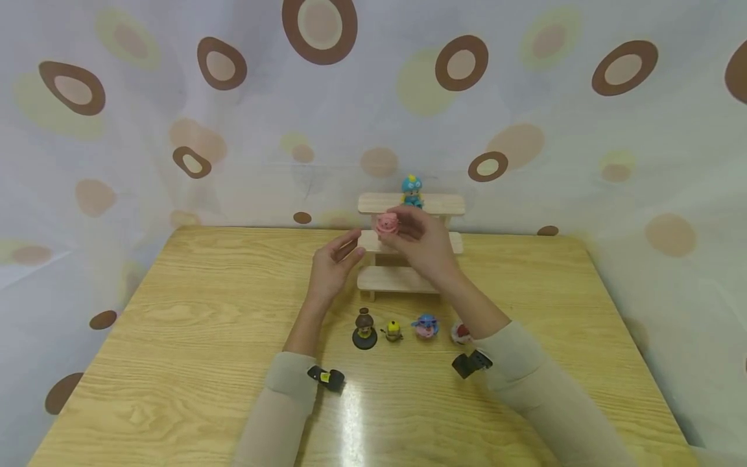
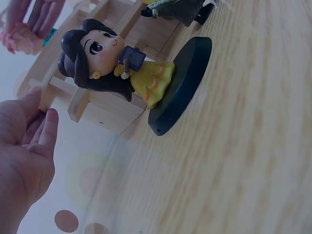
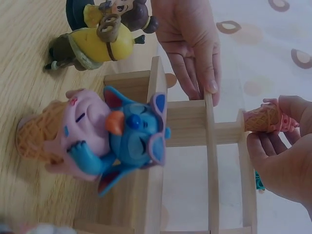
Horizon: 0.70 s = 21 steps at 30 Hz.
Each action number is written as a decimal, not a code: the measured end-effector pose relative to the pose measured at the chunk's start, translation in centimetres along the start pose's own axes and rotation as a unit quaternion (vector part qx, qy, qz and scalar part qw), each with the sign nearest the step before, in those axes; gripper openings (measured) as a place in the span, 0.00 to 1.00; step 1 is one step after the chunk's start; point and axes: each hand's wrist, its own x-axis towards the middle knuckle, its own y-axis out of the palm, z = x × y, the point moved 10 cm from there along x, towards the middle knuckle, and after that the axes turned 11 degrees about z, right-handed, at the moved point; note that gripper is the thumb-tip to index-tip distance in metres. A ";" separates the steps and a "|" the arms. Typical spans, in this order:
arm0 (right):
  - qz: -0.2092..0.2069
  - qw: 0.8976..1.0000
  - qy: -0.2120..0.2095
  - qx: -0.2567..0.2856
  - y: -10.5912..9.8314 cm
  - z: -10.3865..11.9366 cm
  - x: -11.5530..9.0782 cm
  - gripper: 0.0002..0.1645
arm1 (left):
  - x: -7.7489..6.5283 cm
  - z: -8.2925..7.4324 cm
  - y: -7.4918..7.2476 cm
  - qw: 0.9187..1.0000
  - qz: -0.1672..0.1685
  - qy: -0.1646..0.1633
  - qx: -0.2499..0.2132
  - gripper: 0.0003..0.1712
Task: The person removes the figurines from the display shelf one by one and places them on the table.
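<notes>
My right hand pinches a pink ice-cream-cone figurine between thumb and fingers. In the right wrist view the waffle cone has its base right at the top tier of a three-tier wooden display stand. My left hand is at the stand's left side; in the left wrist view its thumb and fingers pinch the end of a tier. On the top tier sits a blue figurine with a yellow crest, left of which the pink one is held.
A row of figurines stands in front of the stand: a brown-haired doll in a yellow dress, a yellow minion, a blue creature on a pink cone and a red-and-white one partly behind my right forearm. A patterned curtain hangs behind.
</notes>
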 end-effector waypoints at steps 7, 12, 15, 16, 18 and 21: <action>-0.003 1.000 -0.012 -0.011 -1.3 0.7 -1.7 0.27 | 0.1 0.2 0.1 1.000 -0.001 -0.003 -0.005 0.26; -0.005 1.000 -0.006 -0.007 -2.4 0.5 -3.0 0.29 | 0.1 0.5 0.0 1.000 0.002 -0.010 0.002 0.25; -0.003 1.000 -0.009 -0.005 -3.0 0.6 -3.7 0.30 | 0.2 0.6 0.0 1.000 0.004 -0.010 0.000 0.25; -0.003 1.000 -0.011 -0.003 -3.2 0.7 -4.0 0.29 | 0.2 0.6 0.0 1.000 0.006 -0.010 -0.002 0.26; -0.003 1.000 -0.020 0.000 -3.6 0.8 -4.4 0.28 | 0.3 0.6 0.1 1.000 0.009 -0.008 -0.007 0.26; -0.004 1.000 -0.025 0.005 -4.2 0.9 -5.2 0.27 | 0.3 0.7 0.2 1.000 0.012 -0.007 -0.014 0.26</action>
